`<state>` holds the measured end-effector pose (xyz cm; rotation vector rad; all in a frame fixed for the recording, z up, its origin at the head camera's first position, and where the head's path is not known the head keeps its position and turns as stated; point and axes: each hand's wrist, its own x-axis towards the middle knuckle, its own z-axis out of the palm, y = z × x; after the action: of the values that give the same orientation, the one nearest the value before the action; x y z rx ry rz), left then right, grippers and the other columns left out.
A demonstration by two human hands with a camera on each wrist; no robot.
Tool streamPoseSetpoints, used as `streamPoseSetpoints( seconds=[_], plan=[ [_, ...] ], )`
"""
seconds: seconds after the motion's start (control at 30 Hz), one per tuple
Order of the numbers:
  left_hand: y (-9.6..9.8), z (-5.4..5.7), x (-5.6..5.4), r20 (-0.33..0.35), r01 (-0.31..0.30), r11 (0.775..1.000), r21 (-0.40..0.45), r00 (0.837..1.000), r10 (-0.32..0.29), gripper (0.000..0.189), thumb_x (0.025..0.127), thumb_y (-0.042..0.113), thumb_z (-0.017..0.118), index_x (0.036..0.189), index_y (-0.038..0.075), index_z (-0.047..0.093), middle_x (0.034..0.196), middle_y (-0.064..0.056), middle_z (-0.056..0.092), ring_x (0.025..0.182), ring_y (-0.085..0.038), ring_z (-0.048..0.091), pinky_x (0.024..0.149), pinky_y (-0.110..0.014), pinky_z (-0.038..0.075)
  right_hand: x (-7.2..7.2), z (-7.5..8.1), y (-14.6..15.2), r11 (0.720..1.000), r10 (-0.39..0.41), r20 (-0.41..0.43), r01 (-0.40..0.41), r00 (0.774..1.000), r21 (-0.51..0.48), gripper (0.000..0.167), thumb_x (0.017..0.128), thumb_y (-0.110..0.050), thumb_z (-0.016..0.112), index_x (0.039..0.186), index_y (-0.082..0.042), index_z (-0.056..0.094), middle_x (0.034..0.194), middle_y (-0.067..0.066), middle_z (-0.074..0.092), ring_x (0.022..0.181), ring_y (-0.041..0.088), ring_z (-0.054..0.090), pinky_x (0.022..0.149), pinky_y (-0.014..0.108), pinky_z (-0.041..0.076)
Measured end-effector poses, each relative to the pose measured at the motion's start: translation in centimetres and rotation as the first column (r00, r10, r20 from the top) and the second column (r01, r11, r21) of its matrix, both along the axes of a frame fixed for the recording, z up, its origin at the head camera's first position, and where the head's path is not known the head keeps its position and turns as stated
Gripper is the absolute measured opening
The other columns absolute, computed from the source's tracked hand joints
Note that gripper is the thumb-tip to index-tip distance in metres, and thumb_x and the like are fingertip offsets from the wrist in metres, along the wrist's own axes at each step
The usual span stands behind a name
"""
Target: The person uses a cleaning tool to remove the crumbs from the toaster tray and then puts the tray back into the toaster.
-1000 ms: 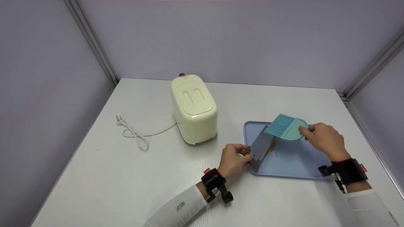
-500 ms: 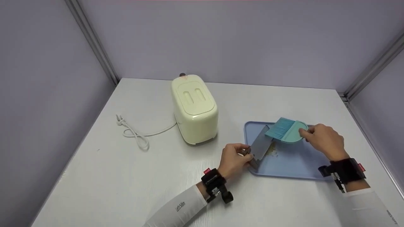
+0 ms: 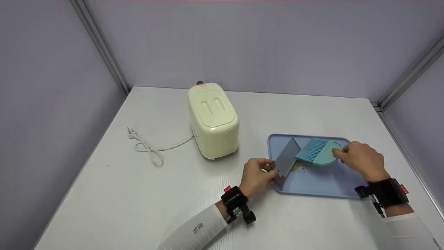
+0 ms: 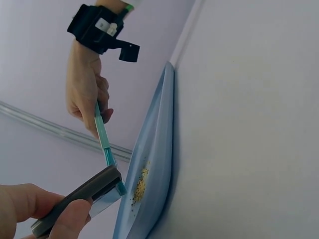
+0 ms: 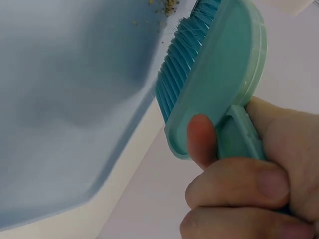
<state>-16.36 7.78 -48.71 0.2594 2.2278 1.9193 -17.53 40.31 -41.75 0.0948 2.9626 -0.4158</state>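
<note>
My left hand (image 3: pixel 257 176) pinches the dark end of a flat grey crumb tray (image 3: pixel 288 156), which slants over the left side of a blue tray (image 3: pixel 322 184). In the left wrist view, thumb and fingers clasp that dark end (image 4: pixel 79 196). My right hand (image 3: pixel 362 159) grips the handle of a teal brush (image 3: pixel 326 154). Its bristles (image 5: pixel 182 64) point left and downward, close to the crumb tray's right edge; whether they touch it I cannot tell. Beneath, a small heap of yellowish crumbs (image 4: pixel 139 188) lies on the blue tray, with some scattered bits around it.
A cream toaster (image 3: pixel 216 121) with a lidded top stands left of the blue tray. Its white cord (image 3: pixel 173 146) runs left to a loose plug (image 3: pixel 131 133). Pale walls (image 3: pixel 242 45) bound the white table (image 3: pixel 156 208) at the back and sides.
My right hand has lowered the brush and brought it slightly to the right, so the bristles have come off the crumb tray's upper face to its right edge. My left hand stays put.
</note>
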Motion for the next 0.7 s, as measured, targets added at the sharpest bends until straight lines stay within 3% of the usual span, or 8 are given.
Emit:
streamPoseSetpoints(
  seconds=[0.17,0.4,0.7],
  plan=[
    [0.0,0.0,0.0,-0.026,0.000,1.000,-0.026,1.000,-0.001,0.025,0.084,0.001,0.078,0.108,0.001,0.078,0.087,-0.004,0.076,0.064,-0.003,0.062,0.057,-0.020,0.059,0.6,0.6,0.1,1.000,0.009,-0.006,-0.009,1.000,0.002,0.047,0.099,-0.045,0.058,0.076,-0.008,0.078,0.064,0.000,0.062,0.058,0.018,0.045,0.047,0.030,0.028],
    [-0.1,0.1,0.0,-0.029,-0.005,0.999,-0.040,1.000,0.004,0.026,0.083,0.001,0.078,0.110,0.000,0.078,0.088,-0.005,0.076,0.066,-0.002,0.062,0.058,-0.019,0.058,1.5,2.1,0.0,1.000,0.016,0.010,-0.016,1.000,0.013,0.046,0.100,-0.045,0.058,0.085,-0.007,0.079,0.069,0.001,0.066,0.061,0.019,0.048,0.049,0.031,0.030],
    [-0.2,0.2,0.1,-0.027,-0.017,0.999,-0.044,0.999,0.016,0.027,0.083,0.003,0.077,0.110,0.001,0.078,0.084,-0.003,0.075,0.064,-0.001,0.061,0.059,-0.017,0.056,2.9,2.7,-2.1,0.999,0.035,-0.023,-0.035,0.999,0.003,0.045,0.101,-0.048,0.057,0.080,-0.013,0.078,0.069,-0.003,0.067,0.058,0.018,0.047,0.046,0.030,0.029]
  ],
)
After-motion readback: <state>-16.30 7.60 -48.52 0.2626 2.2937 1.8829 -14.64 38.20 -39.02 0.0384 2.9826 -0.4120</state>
